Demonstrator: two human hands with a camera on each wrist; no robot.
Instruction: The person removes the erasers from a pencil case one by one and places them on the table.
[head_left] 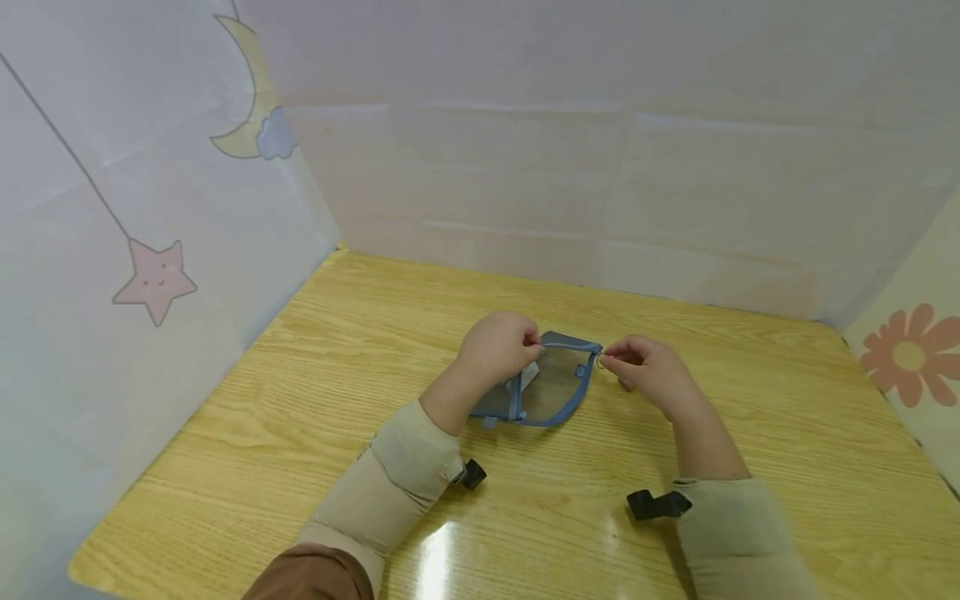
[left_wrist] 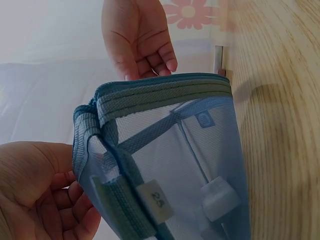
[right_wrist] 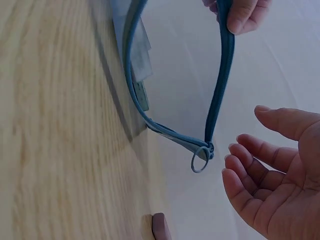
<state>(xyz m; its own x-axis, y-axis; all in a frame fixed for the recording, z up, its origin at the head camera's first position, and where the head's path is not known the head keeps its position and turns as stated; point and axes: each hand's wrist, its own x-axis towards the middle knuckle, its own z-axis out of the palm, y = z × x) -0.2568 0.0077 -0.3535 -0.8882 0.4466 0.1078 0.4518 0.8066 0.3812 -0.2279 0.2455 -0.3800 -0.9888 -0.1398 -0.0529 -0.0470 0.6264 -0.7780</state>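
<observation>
A blue mesh pouch [head_left: 558,379] with darker zipper bands stands partly raised above the wooden table, its top gaping. My left hand [head_left: 498,346] pinches the pouch's upper edge; the right wrist view shows that hand [right_wrist: 245,15] with its thumb on the band. A small ring [right_wrist: 200,160] hangs at the pouch's corner. Just beside the ring, my right hand [right_wrist: 280,185] has its fingers loosely bent, apart from it and holding nothing. Through the mesh in the left wrist view, a white block [left_wrist: 220,198] with a thin cord shows, and a tag [left_wrist: 155,201] reads 25.
The pouch is over the middle of a wooden table [head_left: 225,433]. A small dark reddish object [right_wrist: 161,227] lies on the table near my right hand. Pale walls with a moon, a star [head_left: 155,281] and a flower [head_left: 909,356] surround the table.
</observation>
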